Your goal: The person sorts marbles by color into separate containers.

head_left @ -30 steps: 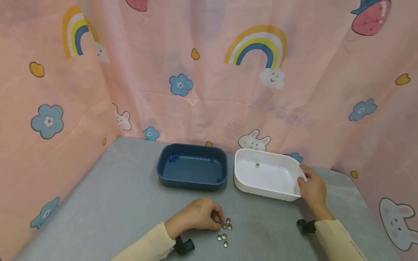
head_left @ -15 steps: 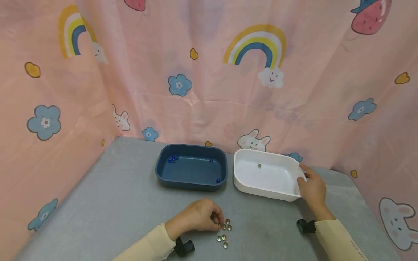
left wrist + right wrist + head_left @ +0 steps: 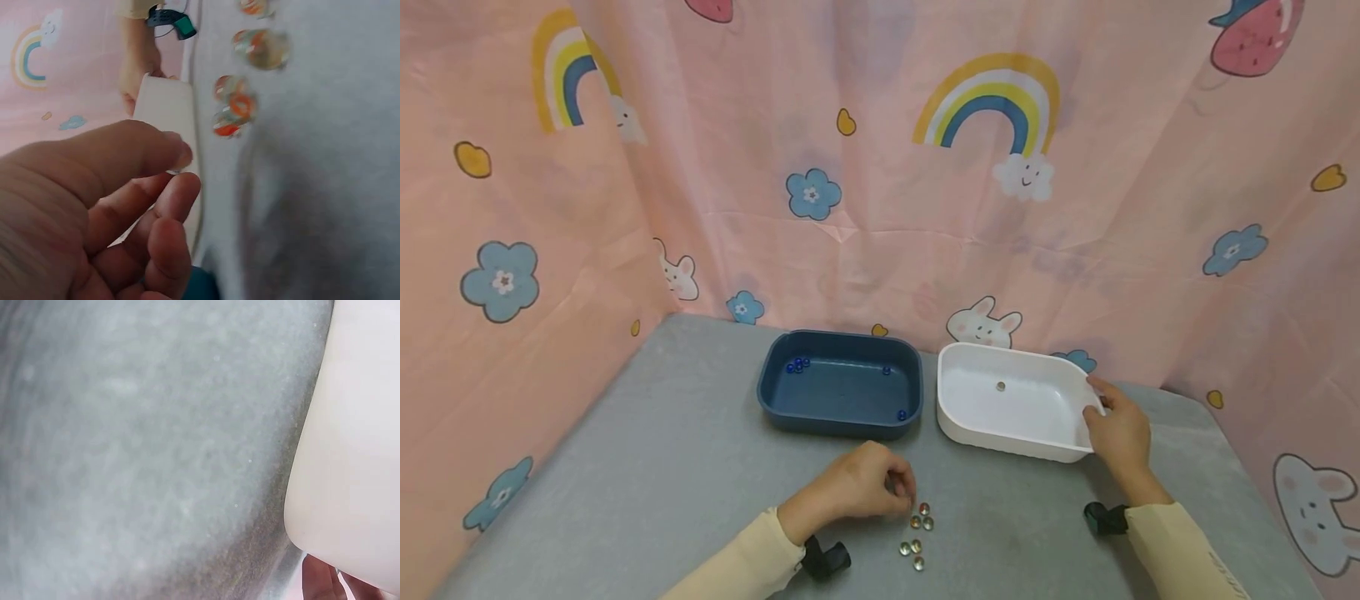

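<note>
My left hand point(image 3: 867, 483) is just above the grey table, thumb and fingertips pinched together. Between them, a sliver of a glass marble point(image 3: 177, 170) glints in the left wrist view; the rest is hidden by the fingers. Close by on the table lie several clear marbles with orange and yellowish swirls point(image 3: 915, 522). With thumb and fingers, my right hand point(image 3: 1120, 429) grips the right end of a white tray point(image 3: 1015, 448). A single clear marble point(image 3: 1001, 387) is inside that tray. In the right wrist view, the right fingers point(image 3: 320, 580) show at the tray's corner.
Left of the white tray stands a dark blue tray point(image 3: 838, 423) with several blue marbles point(image 3: 798, 365) in it. A pink patterned curtain point(image 3: 880, 250) hangs behind and on both sides of the table point(image 3: 700, 467).
The left hand has risen slightly from the table, and one marble at its fingertips has left the group. Inside the white tray, the marble has rolled a little to the right. The right hand stays put.
</note>
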A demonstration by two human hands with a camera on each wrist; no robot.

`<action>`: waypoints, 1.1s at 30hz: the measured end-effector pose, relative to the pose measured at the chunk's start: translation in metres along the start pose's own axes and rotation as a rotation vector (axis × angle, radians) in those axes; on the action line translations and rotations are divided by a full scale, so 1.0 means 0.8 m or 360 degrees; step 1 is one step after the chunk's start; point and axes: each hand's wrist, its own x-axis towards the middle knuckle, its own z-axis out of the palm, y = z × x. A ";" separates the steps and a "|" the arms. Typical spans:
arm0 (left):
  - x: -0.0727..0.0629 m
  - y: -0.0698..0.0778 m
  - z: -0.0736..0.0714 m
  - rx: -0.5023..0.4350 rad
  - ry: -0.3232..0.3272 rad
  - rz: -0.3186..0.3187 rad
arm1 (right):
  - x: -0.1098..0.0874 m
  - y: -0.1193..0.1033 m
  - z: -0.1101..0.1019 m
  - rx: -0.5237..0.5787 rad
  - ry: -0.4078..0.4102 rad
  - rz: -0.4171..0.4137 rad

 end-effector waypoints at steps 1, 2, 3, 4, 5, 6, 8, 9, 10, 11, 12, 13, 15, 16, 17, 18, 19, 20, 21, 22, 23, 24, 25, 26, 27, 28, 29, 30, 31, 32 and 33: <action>0.002 0.001 -0.002 -0.0024 0.0020 0.0015 | 0.000 0.000 0.000 0.0000 -0.0002 -0.0002; 0.004 0.002 -0.004 -0.0040 0.0044 0.0030 | 0.001 -0.001 0.000 0.0000 -0.0005 -0.0003; 0.006 0.003 -0.005 -0.0059 0.0067 0.0035 | 0.002 -0.001 0.000 -0.0001 -0.0006 -0.0009; 0.008 0.004 -0.007 -0.0071 0.0091 0.0036 | 0.003 -0.001 0.000 -0.0002 -0.0004 -0.0014; 0.010 0.005 -0.008 -0.0075 0.0114 0.0035 | 0.003 -0.001 0.000 -0.0002 0.0000 -0.0018; 0.012 0.007 -0.010 -0.0076 0.0135 0.0033 | 0.003 -0.002 0.000 -0.0001 0.0003 -0.0024; 0.016 0.010 -0.013 -0.0068 0.0174 0.0020 | 0.003 -0.002 0.000 -0.0005 0.0008 -0.0032; 0.018 0.012 -0.014 -0.0068 0.0192 0.0021 | 0.003 -0.002 0.000 -0.0007 0.0012 -0.0036; 0.021 0.013 -0.016 -0.0065 0.0212 0.0026 | 0.003 -0.001 0.000 -0.0007 0.0013 -0.0036; 0.023 0.015 -0.017 -0.0070 0.0229 0.0033 | 0.003 -0.001 0.000 -0.0007 0.0013 -0.0032; 0.025 0.016 -0.019 -0.0075 0.0245 0.0042 | 0.003 -0.001 0.000 -0.0009 0.0010 -0.0030; 0.028 0.017 -0.020 -0.0072 0.0264 0.0051 | 0.003 -0.001 -0.001 -0.0011 0.0006 -0.0030; 0.033 0.019 -0.023 -0.0058 0.0306 0.0083 | 0.004 0.000 -0.001 -0.0014 -0.0005 -0.0028; 0.035 0.021 -0.024 -0.0058 0.0323 0.0091 | 0.004 0.000 -0.001 -0.0016 -0.0010 -0.0027; 0.038 0.022 -0.025 -0.0054 0.0341 0.0099 | 0.004 0.001 -0.001 -0.0017 -0.0012 -0.0026; 0.040 0.023 -0.026 -0.0049 0.0361 0.0107 | 0.004 0.001 -0.001 -0.0019 -0.0014 -0.0028; 0.043 0.025 -0.028 -0.0048 0.0379 0.0112 | 0.004 0.001 -0.001 -0.0020 -0.0015 -0.0031; 0.045 0.026 -0.029 -0.0054 0.0392 0.0115 | 0.004 0.002 -0.001 -0.0020 -0.0016 -0.0033; 0.048 0.028 -0.030 -0.0064 0.0400 0.0117 | 0.004 0.002 -0.001 -0.0017 -0.0013 -0.0034; 0.050 0.029 -0.031 -0.0069 0.0412 0.0123 | 0.003 0.002 -0.001 -0.0015 -0.0010 -0.0035; 0.053 0.030 -0.031 -0.0068 0.0425 0.0132 | 0.003 0.002 -0.001 -0.0013 -0.0007 -0.0036; 0.056 0.032 -0.032 -0.0071 0.0435 0.0140 | 0.002 0.002 -0.001 -0.0015 -0.0008 -0.0036; 0.059 0.033 -0.033 -0.0067 0.0444 0.0151 | 0.003 0.002 -0.002 -0.0015 -0.0009 -0.0035; 0.063 0.034 -0.033 -0.0055 0.0455 0.0157 | 0.002 0.002 -0.002 -0.0015 -0.0011 -0.0031; 0.065 0.036 -0.034 -0.0039 0.0463 0.0162 | 0.002 0.002 -0.002 -0.0015 -0.0008 -0.0027; 0.069 0.037 -0.035 -0.0018 0.0471 0.0163 | 0.002 0.001 -0.002 -0.0018 -0.0013 -0.0025; 0.072 0.038 -0.035 0.0006 0.0475 0.0159 | 0.003 0.001 -0.002 -0.0022 -0.0015 -0.0022; 0.075 0.039 -0.036 0.0034 0.0478 0.0152 | 0.003 0.001 -0.002 -0.0025 -0.0018 -0.0019; 0.078 0.040 -0.036 0.0068 0.0480 0.0146 | 0.003 0.001 -0.002 -0.0026 -0.0021 -0.0016; 0.082 0.040 -0.037 0.0102 0.0481 0.0137 | 0.003 0.000 -0.002 -0.0027 -0.0024 -0.0011; 0.085 0.041 -0.037 0.0130 0.0482 0.0134 | 0.003 0.000 -0.002 -0.0029 -0.0027 -0.0010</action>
